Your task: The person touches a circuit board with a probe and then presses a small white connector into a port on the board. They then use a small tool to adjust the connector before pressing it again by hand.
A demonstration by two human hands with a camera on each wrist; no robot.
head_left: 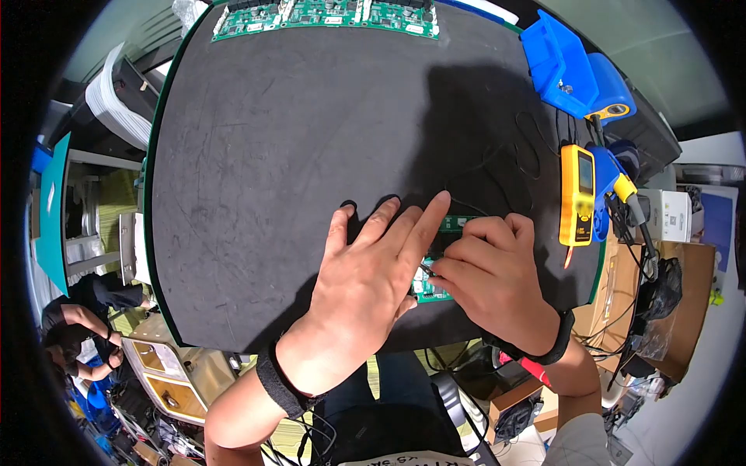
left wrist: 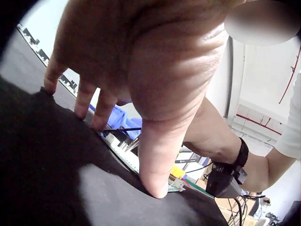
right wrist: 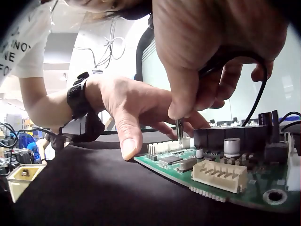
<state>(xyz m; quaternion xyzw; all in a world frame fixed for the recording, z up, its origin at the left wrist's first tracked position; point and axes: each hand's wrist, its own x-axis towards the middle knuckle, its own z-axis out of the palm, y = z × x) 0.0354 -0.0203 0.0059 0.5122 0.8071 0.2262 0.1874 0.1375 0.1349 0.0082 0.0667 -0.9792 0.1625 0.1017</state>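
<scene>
A green circuit board [head_left: 432, 293] lies on the dark mat, partly covered by both hands. Its white connectors, pin headers and a silver capacitor show in the right wrist view. My right hand [head_left: 497, 272] pinches a slim metal-tipped tool [right wrist: 179, 129], its tip down among the board's parts by a white connector. A black cable [right wrist: 261, 89] loops by that hand; most of the tool is hidden by the fingers. My left hand [head_left: 365, 283] has its fingers stretched out, fingertips on the mat beyond the board. The left thumb [right wrist: 128, 141] is right at the board's edge.
Joined green boards [head_left: 326, 22] lie along the mat's far edge. On the right are a blue bin [head_left: 556, 66], a yellow handheld meter [head_left: 577, 221] and a yellow-and-grey tool [head_left: 628, 193] in a blue stand. A thin black cable [head_left: 497, 159] trails over the mat [head_left: 272, 155].
</scene>
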